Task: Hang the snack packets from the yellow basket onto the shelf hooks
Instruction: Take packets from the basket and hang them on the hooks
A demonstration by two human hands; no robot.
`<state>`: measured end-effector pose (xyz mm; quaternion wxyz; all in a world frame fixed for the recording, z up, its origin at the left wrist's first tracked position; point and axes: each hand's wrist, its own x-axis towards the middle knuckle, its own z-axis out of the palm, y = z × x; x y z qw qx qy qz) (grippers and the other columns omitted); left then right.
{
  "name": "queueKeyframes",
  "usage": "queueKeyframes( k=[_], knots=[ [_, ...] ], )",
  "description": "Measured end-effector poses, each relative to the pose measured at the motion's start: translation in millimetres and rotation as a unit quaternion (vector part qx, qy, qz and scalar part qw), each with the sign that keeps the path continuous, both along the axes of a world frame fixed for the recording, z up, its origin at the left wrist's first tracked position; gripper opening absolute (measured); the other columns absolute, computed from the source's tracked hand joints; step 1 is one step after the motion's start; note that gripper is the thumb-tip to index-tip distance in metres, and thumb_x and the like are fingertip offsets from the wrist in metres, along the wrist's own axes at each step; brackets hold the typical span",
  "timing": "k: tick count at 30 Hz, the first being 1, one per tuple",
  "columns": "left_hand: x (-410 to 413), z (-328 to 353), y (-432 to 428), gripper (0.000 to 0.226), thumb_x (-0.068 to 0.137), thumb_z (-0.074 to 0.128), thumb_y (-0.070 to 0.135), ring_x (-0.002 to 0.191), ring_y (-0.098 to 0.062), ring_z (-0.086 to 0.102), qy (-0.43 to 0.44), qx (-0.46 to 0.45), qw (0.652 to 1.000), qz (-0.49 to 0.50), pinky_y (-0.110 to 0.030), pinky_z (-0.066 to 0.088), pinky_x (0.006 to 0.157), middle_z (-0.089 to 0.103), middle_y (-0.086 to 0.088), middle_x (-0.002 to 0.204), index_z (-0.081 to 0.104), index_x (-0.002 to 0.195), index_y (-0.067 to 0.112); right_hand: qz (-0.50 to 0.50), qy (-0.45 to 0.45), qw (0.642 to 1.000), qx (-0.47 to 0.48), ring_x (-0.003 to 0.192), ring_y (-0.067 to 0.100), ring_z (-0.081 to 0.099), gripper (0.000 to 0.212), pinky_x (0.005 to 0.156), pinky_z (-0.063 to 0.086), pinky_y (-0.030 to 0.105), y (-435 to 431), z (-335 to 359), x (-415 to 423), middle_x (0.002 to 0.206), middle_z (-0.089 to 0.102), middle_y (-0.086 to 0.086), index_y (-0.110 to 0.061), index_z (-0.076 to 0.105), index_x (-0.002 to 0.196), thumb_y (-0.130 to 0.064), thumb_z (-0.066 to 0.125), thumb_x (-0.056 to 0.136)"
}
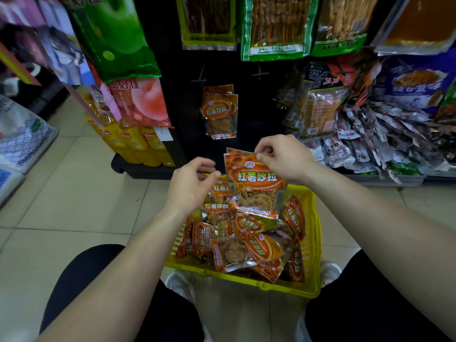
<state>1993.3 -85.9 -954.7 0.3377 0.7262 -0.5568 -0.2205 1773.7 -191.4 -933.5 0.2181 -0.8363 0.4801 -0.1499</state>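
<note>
Far left, pale bags (22,137) were blurred and cut by the frame edge, and yellow bottles (138,144) stood half hidden under hanging bags. The left hand (192,183) had its fingers loosely bent with nothing between them; whether their tips touched the packet just to their right could not be told. Above those fingers, a few orange packets (219,112) hung on the dark shelf, their hook hidden. The right hand (283,156) pinched the top edge of one snack packet (256,183), thumb and forefinger clamped on it; a second edge peeked out behind. Below the fingers sat the yellow basket (314,243), heaped with more packets (246,245), its near rim partly covered by them
</note>
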Motion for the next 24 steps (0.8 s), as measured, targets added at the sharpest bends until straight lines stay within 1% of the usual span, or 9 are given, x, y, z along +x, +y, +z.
queueKeyframes(
  k=[2, 7, 11, 13, 15, 17, 19, 21, 24],
  knots=[
    [5, -4, 0, 0.020, 0.092, 0.070, 0.032, 0.086, 0.002, 0.064, -0.006, 0.016, 1.000, 0.003, -0.018, 0.052, 0.073, 0.069, 0.016, 0.097, 0.068, 0.111, 0.027, -0.010, 0.009, 1.000, -0.002, 0.091, 0.018, 0.064, 0.006, 0.077, 0.056, 0.041, -13, 6, 3, 0.090, 0.068, -0.010, -0.034, 0.066, 0.093, -0.031, 0.062, 0.094],
    [22, -18, -15, 0.003, 0.093, 0.068, 0.029, 0.088, 0.000, 0.062, -0.013, 0.063, 0.998, 0.001, -0.012, 0.043, 0.068, 0.067, 0.016, 0.090, 0.070, 0.095, 0.030, -0.034, 0.025, 0.999, -0.026, 0.096, 0.020, 0.064, 0.012, 0.072, 0.051, 0.034, -59, 8, 22, 0.099, 0.069, -0.004, -0.028, 0.069, 0.103, -0.029, 0.059, 0.096],
    [46, -31, -56, 0.010, 0.092, 0.068, 0.022, 0.080, -0.003, 0.064, -0.006, 0.075, 0.997, 0.005, -0.016, 0.046, 0.068, 0.068, 0.013, 0.080, 0.069, 0.087, 0.030, -0.057, 0.037, 0.997, -0.043, 0.095, 0.020, 0.064, 0.014, 0.072, 0.051, 0.034, -105, -9, 53, 0.100, 0.070, -0.003, -0.029, 0.068, 0.105, -0.030, 0.057, 0.097],
    [54, -41, -77, 0.011, 0.092, 0.067, 0.023, 0.078, -0.004, 0.064, -0.031, 0.094, 0.995, 0.002, -0.013, 0.042, 0.064, 0.068, 0.013, 0.078, 0.069, 0.085, 0.032, -0.063, 0.042, 0.996, -0.034, 0.092, 0.020, 0.064, 0.013, 0.069, 0.049, 0.032, -124, -22, 66, 0.099, 0.070, -0.004, -0.030, 0.067, 0.104, -0.029, 0.056, 0.098],
    [64, -61, -107, 0.011, 0.092, 0.066, 0.026, 0.078, -0.002, 0.064, -0.056, 0.117, 0.991, -0.011, -0.016, 0.047, 0.065, 0.068, 0.014, 0.080, 0.068, 0.085, 0.034, -0.070, 0.041, 0.996, -0.026, 0.090, 0.019, 0.065, 0.014, 0.067, 0.050, 0.031, -153, -42, 83, 0.100, 0.070, -0.003, -0.029, 0.067, 0.106, -0.028, 0.056, 0.098],
    [70, -86, -138, 0.009, 0.093, 0.064, 0.029, 0.080, -0.004, 0.065, -0.067, 0.146, 0.987, -0.026, -0.028, 0.055, 0.073, 0.069, 0.014, 0.082, 0.069, 0.087, 0.033, -0.072, 0.035, 0.997, -0.017, 0.090, 0.019, 0.066, 0.014, 0.071, 0.055, 0.033, -181, -67, 101, 0.102, 0.070, -0.002, -0.028, 0.067, 0.108, -0.028, 0.056, 0.099],
    [73, -112, -168, 0.008, 0.094, 0.061, 0.032, 0.083, -0.007, 0.066, -0.085, 0.170, 0.981, -0.049, -0.033, 0.057, 0.078, 0.069, 0.013, 0.086, 0.069, 0.092, 0.032, -0.077, 0.024, 0.997, -0.021, 0.091, 0.020, 0.067, 0.014, 0.071, 0.056, 0.032, -208, -95, 121, 0.102, 0.070, -0.001, -0.025, 0.068, 0.108, -0.027, 0.058, 0.098],
    [76, -137, -197, 0.009, 0.094, 0.061, 0.032, 0.088, -0.010, 0.066, -0.095, 0.184, 0.976, -0.067, -0.034, 0.056, 0.082, 0.070, 0.010, 0.093, 0.069, 0.099, 0.030, -0.082, 0.016, 0.996, -0.033, 0.091, 0.021, 0.068, 0.013, 0.071, 0.055, 0.032, -234, -123, 140, 0.101, 0.071, 0.000, -0.026, 0.068, 0.106, -0.027, 0.059, 0.098],
    [82, -170, -233, 0.022, 0.094, 0.061, 0.034, 0.100, -0.013, 0.065, -0.094, 0.201, 0.972, -0.075, -0.033, 0.054, 0.089, 0.068, 0.007, 0.109, 0.065, 0.115, 0.028, -0.079, 0.011, 0.996, -0.030, 0.095, 0.022, 0.067, 0.012, 0.076, 0.057, 0.035, -272, -151, 168, 0.105, 0.070, 0.002, -0.032, 0.068, 0.105, -0.032, 0.059, 0.096]
  ],
)
